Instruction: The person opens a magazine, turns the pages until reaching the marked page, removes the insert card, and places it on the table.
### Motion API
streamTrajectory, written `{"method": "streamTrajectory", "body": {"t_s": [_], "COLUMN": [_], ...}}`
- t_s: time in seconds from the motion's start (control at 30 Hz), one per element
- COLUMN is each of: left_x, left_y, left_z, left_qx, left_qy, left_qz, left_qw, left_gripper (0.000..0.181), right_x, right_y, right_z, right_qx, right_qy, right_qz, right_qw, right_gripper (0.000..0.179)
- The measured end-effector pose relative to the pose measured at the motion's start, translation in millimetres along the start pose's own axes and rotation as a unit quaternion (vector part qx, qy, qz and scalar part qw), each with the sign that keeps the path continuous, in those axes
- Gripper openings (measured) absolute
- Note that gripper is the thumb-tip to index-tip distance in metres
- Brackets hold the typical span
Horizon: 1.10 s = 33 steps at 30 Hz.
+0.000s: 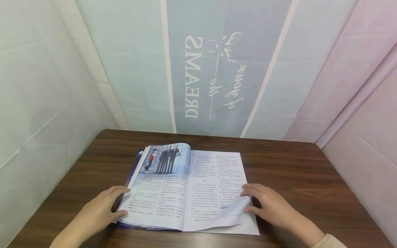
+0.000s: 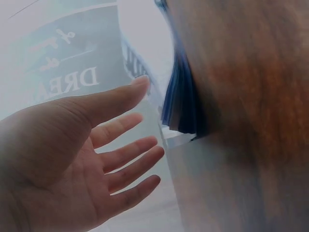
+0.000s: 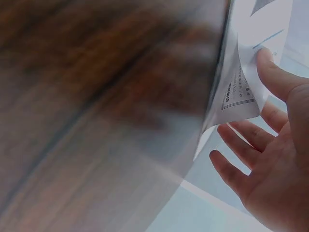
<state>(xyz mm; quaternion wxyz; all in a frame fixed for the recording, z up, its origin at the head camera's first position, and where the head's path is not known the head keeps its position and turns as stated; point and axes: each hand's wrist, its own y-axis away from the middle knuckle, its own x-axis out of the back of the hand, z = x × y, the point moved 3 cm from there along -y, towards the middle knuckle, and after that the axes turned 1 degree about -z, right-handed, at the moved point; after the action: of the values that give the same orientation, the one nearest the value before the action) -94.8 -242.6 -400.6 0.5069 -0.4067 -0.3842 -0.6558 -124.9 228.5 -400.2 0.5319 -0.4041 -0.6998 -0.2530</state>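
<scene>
An open magazine (image 1: 204, 193) lies on the wooden table, its left page (image 1: 158, 203) topped by a colour picture of figures in dark suits. At its left edge is my left hand (image 1: 99, 210), thumb and fingers spread apart; in the left wrist view this hand (image 2: 91, 154) has loosely extended fingers beside the magazine's thick page stack (image 2: 181, 96). My right hand (image 1: 273, 206) pinches the lower outer part of a right page (image 1: 234, 206), which curls up. In the right wrist view the thumb lies on the curled page (image 3: 263, 36), with fingers behind it.
The dark wooden table (image 1: 297, 172) extends on both sides of the magazine. Behind it hangs a pale curtain (image 1: 139, 69) with mirrored lettering, and light fabric walls (image 1: 40, 103) rise at the left and right.
</scene>
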Motion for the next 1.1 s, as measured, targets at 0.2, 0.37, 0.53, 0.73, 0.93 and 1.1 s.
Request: {"method": "streamTrajectory", "body": {"t_s": [0.2,0.37,0.53,0.73,0.93,1.1], "left_x": [2.7,1.8,-3.2,-11.7,-15.8,-13.1], "left_y": [-3.3,-8.7,-14.9,-19.2,-20.2,-21.8], "left_z": [11.2,25.9,45.0,75.4,105.2,129.9], "left_qx": [-0.014,-0.025,-0.043,-0.095,-0.153,-0.231], "left_qy": [0.011,0.033,0.054,0.06,0.071,0.088], "left_qz": [0.05,0.083,0.099,0.134,0.149,0.17], "left_qw": [0.9986,0.9957,0.9926,0.9846,0.9744,0.9538], "left_gripper": [0.04,0.03,0.027,0.026,0.032,0.043], "right_x": [8,15,21,28,35,40], "right_y": [-8.6,-16.8,-27.6,-40.2,-51.2,-59.2], "right_z": [-3,-7,-14,-25,-39,-51], "right_qx": [0.03,0.061,0.079,0.08,0.079,0.082], "right_qy": [0.017,0.022,0.002,-0.024,-0.047,-0.057], "right_qz": [0.058,0.108,0.134,0.15,0.159,0.163], "right_qw": [0.9977,0.992,0.9878,0.9851,0.9829,0.9815], "right_gripper": [0.034,0.034,0.035,0.035,0.035,0.034]}}
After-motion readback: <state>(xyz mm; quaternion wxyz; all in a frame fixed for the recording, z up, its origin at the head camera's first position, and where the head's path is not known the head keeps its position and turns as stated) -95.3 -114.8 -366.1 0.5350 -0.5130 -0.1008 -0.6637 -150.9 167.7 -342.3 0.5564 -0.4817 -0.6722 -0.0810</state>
